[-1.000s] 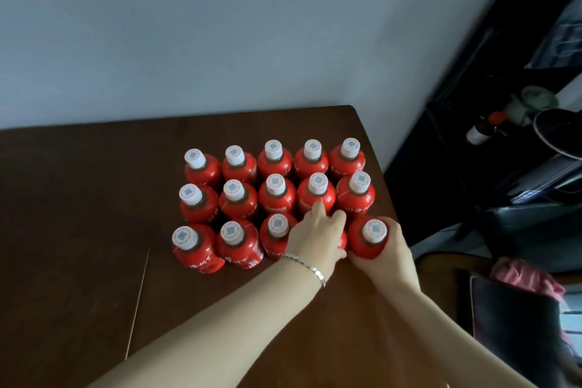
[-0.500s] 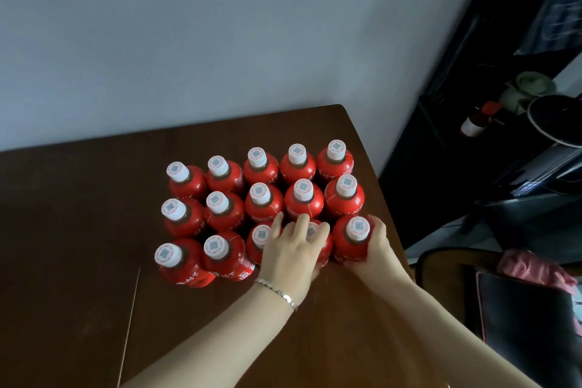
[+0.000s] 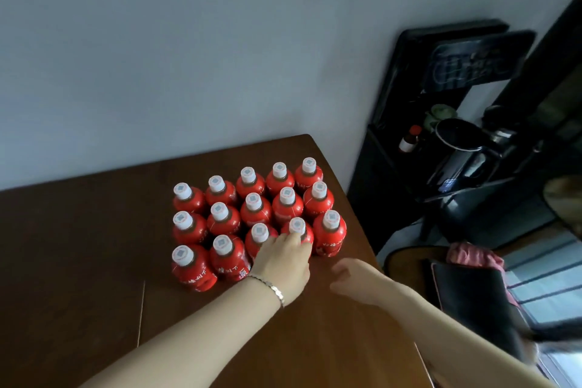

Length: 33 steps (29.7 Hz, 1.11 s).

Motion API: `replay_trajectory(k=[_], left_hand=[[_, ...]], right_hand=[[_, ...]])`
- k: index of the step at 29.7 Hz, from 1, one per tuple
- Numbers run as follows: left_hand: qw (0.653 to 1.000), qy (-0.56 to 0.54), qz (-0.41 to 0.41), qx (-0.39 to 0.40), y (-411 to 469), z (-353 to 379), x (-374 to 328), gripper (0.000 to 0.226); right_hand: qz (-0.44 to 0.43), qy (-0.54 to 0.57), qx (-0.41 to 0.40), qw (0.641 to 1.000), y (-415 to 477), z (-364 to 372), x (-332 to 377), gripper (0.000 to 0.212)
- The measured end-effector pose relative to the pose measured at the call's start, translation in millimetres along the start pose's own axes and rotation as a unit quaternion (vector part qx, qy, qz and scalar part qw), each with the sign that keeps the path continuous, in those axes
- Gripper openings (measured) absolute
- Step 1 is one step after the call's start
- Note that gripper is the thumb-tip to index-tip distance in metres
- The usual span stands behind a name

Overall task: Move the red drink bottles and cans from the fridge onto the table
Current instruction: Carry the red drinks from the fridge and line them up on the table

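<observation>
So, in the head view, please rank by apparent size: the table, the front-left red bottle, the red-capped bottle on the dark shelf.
Largest to smallest:
table
front-left red bottle
red-capped bottle
The last is farther from the camera, so its real size is unsure.

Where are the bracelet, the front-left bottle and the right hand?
bracelet (image 3: pixel 274 288), head view, metal links at the wrist.
front-left bottle (image 3: pixel 192 271), head view, red body.
right hand (image 3: pixel 360 282), head view, middle of the hand.

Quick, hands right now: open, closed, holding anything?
Left hand: open, touching a front-row bottle.
Right hand: open, holding nothing.
</observation>
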<state>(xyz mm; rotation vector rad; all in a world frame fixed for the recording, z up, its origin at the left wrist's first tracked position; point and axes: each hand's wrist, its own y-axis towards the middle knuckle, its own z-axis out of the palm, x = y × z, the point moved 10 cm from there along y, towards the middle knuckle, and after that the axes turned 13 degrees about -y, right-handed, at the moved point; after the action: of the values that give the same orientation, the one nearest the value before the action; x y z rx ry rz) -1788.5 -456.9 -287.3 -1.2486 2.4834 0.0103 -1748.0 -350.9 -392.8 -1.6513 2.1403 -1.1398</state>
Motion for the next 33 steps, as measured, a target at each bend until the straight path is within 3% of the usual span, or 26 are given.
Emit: replay_trajectory(k=[5,8,11,13,15,18,23,33], left_hand=[[0.988,-0.112,-0.044,0.092,-43,5,7,0.02],[0.979,-0.149,-0.02,0.136,-65,7,-10,0.013],[0.977,-0.135,0.047,0.158,-86,4,-55,0.013],[0.978,-0.053,0.125,0.158,-105,2,-102,0.02],[0.963,0.035,0.226,0.139,-129,3,-159,0.026],[0.933,0.062,0.326,0.141,-173,17,-245,0.028],[0.86,0.061,0.474,0.181,-281,56,-399,0.026],[0.689,0.025,0.689,0.223,-633,117,-681,0.03]], right_hand=[[0.027,-0.049,-0.06,0.997,-69,-6,0,0.044],[0.072,-0.067,-0.076,0.992,-124,10,-11,0.043],[0.117,-0.065,-0.105,0.985,-181,25,-31,0.04],[0.159,-0.066,-0.128,0.977,-227,34,-50,0.033],[0.204,-0.038,-0.149,0.967,-279,50,-73,0.032],[0.274,0.011,-0.165,0.947,-372,78,-106,0.034],[0.414,0.072,-0.218,0.881,-544,153,-177,0.033],[0.673,0.13,-0.25,0.684,-948,372,-229,0.025]])
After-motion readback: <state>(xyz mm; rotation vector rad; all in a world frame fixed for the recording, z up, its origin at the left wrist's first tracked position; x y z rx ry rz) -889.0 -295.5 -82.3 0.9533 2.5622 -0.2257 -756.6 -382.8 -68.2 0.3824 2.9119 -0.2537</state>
